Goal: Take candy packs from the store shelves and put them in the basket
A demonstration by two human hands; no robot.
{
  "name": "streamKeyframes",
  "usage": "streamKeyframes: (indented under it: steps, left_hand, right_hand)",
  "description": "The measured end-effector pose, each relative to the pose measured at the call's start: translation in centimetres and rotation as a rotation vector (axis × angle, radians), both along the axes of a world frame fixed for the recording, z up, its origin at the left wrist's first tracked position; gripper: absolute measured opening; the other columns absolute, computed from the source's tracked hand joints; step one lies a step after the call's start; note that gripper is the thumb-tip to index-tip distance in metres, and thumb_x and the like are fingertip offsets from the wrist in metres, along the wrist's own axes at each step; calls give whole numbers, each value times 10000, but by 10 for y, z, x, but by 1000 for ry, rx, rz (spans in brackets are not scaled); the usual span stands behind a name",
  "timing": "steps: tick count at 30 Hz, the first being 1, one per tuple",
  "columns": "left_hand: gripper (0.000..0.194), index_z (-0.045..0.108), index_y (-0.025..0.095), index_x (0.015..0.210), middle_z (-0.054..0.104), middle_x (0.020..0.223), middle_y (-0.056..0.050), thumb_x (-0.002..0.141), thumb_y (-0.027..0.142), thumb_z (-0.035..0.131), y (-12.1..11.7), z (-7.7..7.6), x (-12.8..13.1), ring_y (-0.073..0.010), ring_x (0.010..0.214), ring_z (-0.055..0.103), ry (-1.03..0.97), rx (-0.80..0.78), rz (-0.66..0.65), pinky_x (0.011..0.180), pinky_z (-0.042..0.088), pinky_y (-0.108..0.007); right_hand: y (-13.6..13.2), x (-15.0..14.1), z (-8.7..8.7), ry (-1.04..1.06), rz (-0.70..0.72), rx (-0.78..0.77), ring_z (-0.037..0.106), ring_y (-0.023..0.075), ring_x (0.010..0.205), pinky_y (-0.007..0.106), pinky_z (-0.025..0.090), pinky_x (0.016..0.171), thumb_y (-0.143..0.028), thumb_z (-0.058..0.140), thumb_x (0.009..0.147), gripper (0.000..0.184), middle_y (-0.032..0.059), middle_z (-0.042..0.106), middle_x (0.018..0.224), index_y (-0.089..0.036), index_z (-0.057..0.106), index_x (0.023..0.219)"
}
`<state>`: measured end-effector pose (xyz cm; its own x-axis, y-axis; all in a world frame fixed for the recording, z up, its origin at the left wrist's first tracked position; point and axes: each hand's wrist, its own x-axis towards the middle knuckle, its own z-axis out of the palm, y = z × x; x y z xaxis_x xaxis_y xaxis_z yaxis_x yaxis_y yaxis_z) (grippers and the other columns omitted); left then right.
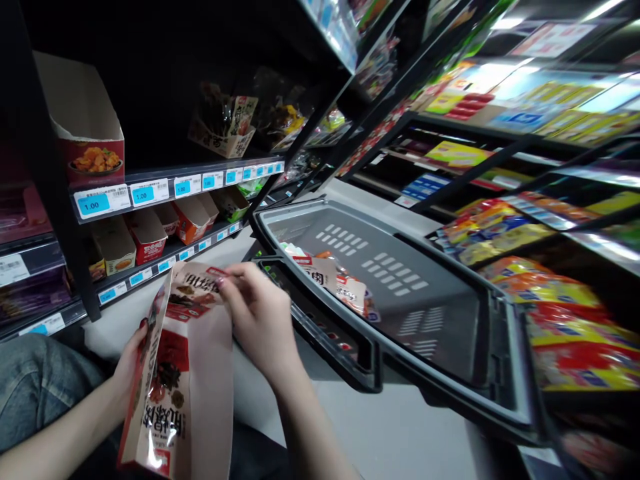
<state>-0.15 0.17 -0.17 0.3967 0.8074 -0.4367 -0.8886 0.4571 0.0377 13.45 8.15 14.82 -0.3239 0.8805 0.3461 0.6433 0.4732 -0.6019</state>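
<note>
My left hand point(131, 360) is wrapped round the side of a cardboard display box point(210, 393), tilted over my lap. The box is beige and red, with dark lettering and a food picture. At its upper end my right hand point(263, 313) pinches a snack packet point(193, 290) by the edge between thumb and fingers. That packet has matching print and lies partly within the box opening. Most of my left fingers are hidden behind the box. To the right stands a grey shopping basket point(345, 223) with several snack packets point(325, 270) at its bottom.
On the left, a black shelf edge point(175, 187) carries price labels, with open display boxes point(145, 233) below it. A larger open box point(95, 133) sits on the upper level. The basket's black handle point(330, 340) hangs on its near side. Blurred shelves of bagged goods point(575, 313) rise at right.
</note>
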Motion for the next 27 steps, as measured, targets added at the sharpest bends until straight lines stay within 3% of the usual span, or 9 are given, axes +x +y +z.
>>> streamKeyframes:
  steps: [4,7,12,20,24,27]
  left_hand:
    - [358,711,99,928,748,818,-92,864,347,461,-2,0,-1,-263,913,673,27,-34,-68,955,429,-364]
    - [331,709,104,954,748,872,-96,848,327,488,-2,-2,0,-274,982,651,7,-8,-78,973,419,-353]
    - [360,721,98,892,749,820,-112,844,362,481,-1,3,3,-293,1057,612,43,-44,-39,1003,400,-374]
    - [462,728,149,759,744,688,-64,909,328,330,1,12,4,-251,964,660,90,-134,-6,972,432,-375]
    - [329,729,171,734,750,692,-26,864,303,457,1,10,3,-234,917,677,41,-96,23,954,444,-330]
    - [228,730,167,788,758,767,-37,794,329,569,0,2,2,-255,931,672,-11,-112,-15,937,455,-353]
  right_hand:
    - [2,2,24,208,-177,25,408,98,485,206,331,461,-288,528,796,98,-42,508,601,-197,559,773]
    - [3,3,34,248,-204,-4,357,90,455,199,294,426,-299,564,750,111,-49,471,550,-192,590,736]
    - [4,4,32,269,-163,-69,420,97,494,202,330,467,-281,570,748,108,-44,506,554,-181,596,719]
    - [4,2,32,305,-105,-146,438,95,509,203,327,484,-264,569,753,90,-46,512,572,-184,577,713]
    - [6,-1,29,712,51,-311,401,91,470,202,307,435,-322,532,774,116,-61,435,601,-225,468,773]
    - [8,-3,25,1094,227,-468,249,62,359,186,215,351,-323,451,809,101,-86,315,592,-246,387,794]
